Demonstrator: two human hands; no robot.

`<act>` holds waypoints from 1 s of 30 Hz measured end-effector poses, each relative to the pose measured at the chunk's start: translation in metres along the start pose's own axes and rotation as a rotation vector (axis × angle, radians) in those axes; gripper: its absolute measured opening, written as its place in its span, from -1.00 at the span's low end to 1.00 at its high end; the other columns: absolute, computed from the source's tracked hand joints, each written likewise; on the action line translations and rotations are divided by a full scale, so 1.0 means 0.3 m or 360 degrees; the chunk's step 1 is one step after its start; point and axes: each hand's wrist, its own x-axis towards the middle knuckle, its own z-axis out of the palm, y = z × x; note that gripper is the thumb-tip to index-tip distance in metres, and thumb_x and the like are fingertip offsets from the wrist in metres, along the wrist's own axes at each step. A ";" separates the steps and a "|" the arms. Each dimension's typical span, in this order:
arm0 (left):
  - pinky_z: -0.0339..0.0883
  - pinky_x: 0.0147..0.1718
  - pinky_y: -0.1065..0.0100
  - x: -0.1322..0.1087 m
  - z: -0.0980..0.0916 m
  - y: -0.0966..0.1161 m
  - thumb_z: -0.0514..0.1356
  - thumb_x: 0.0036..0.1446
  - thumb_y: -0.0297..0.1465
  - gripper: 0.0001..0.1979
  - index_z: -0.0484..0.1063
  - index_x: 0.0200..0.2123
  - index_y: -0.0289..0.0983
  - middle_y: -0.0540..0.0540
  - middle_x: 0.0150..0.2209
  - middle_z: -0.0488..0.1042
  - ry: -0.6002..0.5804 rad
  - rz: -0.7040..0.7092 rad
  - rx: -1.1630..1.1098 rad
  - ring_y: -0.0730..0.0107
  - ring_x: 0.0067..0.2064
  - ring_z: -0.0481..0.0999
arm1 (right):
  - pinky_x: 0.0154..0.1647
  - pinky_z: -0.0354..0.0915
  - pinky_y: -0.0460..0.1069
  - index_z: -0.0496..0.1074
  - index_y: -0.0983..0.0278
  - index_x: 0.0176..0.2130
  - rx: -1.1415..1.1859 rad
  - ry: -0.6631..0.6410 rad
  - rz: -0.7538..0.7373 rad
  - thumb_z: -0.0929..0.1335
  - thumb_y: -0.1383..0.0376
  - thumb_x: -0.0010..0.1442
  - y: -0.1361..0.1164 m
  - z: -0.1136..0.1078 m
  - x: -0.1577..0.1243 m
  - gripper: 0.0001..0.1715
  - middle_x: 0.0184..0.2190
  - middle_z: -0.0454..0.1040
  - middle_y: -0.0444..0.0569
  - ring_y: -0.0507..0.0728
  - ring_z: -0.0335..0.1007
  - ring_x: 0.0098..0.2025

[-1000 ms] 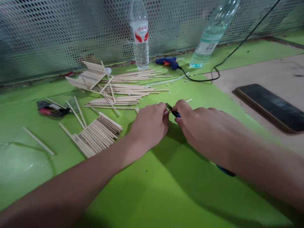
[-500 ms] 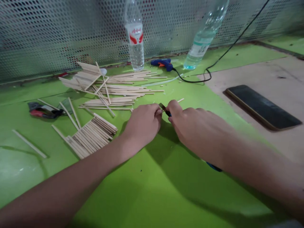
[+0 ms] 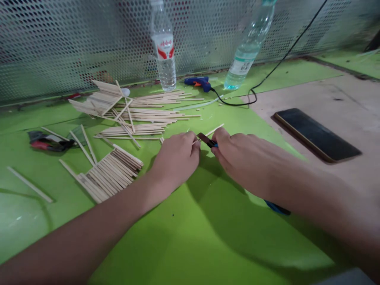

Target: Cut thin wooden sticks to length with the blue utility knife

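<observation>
My left hand [image 3: 178,155] is closed, its thumb and fingers pinching a thin wooden stick [image 3: 215,129] that points up to the right. My right hand [image 3: 240,158] is wrapped round a utility knife [image 3: 277,208] with a blue and black handle. The knife's blade [image 3: 204,138] lies against or just above the stick beside my left fingertips; contact is hard to tell. Left of my left hand, short sticks [image 3: 111,172] are set side by side in a flat panel on the green surface [image 3: 166,245].
Loose sticks [image 3: 160,114] and a stick structure [image 3: 103,99] lie behind. A clear bottle [image 3: 166,55], a greenish bottle [image 3: 242,63] and a blue glue gun [image 3: 198,82] stand near the perforated panel [image 3: 118,35]. A phone [image 3: 317,134] is right, pliers-like tool [image 3: 50,142] left.
The knife blade has drawn back slightly from my left fingertips and more of the blade and stick shows. The whole view has shifted a little.
</observation>
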 end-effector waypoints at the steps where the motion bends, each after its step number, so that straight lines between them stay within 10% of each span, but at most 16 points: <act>1: 0.30 -0.42 0.31 -0.002 0.000 0.000 0.03 0.37 -0.41 -0.75 0.48 -0.29 -0.29 -0.11 -0.37 0.55 -0.0001 0.0009 0.0005 0.40 -0.44 0.46 | -0.53 -0.07 0.03 0.45 0.44 -0.05 -0.0023 0.0008 0.0001 0.21 0.30 0.40 0.000 0.004 0.000 -0.68 -0.55 0.48 0.07 0.11 0.22 -0.65; 30: 0.37 -0.48 0.33 0.004 0.000 0.005 -0.01 0.34 -0.51 -0.69 0.54 -0.28 -0.34 -0.12 -0.39 0.54 -0.0062 0.0065 -0.0017 0.46 -0.49 0.44 | -0.49 -0.09 0.01 0.52 0.30 -0.33 -0.0121 -0.0120 0.0190 0.16 0.27 0.39 -0.037 -0.027 0.085 -0.57 -0.51 0.50 0.06 0.11 0.28 -0.58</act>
